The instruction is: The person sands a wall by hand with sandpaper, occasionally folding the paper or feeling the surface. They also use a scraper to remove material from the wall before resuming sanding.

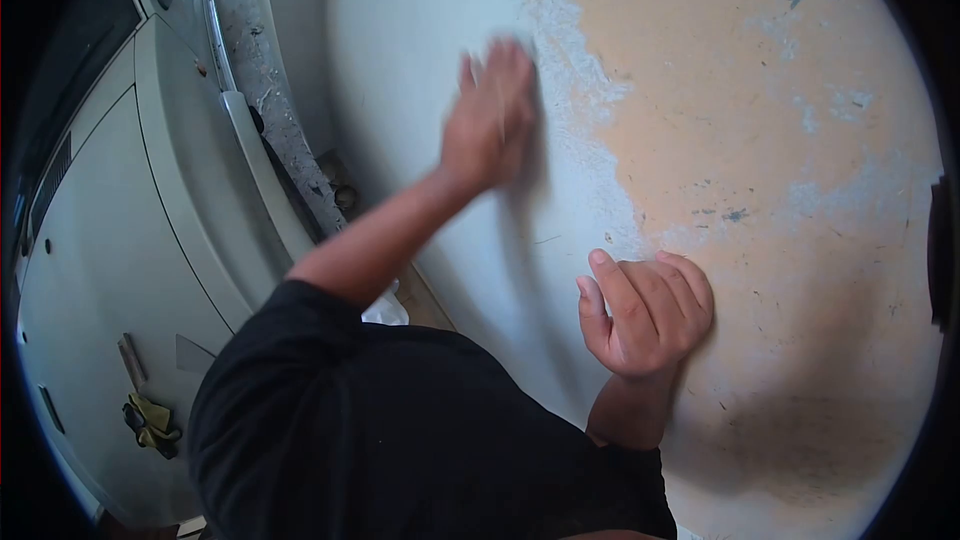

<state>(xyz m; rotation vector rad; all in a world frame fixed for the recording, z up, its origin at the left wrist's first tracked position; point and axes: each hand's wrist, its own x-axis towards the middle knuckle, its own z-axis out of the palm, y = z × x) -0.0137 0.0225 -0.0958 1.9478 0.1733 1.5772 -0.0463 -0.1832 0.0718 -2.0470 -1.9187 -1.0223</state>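
Note:
My left hand [490, 115], smeared by motion, lies against the white part of the wall [400, 70] with its fingers stretched out. Whether anything thin is under its palm is hidden. Lower down, my right hand [650, 315] rests by the wall where white meets peach, its fingers loosely bent, the thumb apart, and nothing visible in it. Between the two surfaces runs a ragged, whitish, rough edge [590, 80]. The peach part [700, 90] carries pale patches and small dark chips.
At left stands a pale car [110, 240]. On it lie a flat strip-like tool [131, 358], a yellow and black crumpled item [152, 422] and a triangular grey piece [195, 354]. A debris-strewn strip of floor [265, 80] runs between car and wall.

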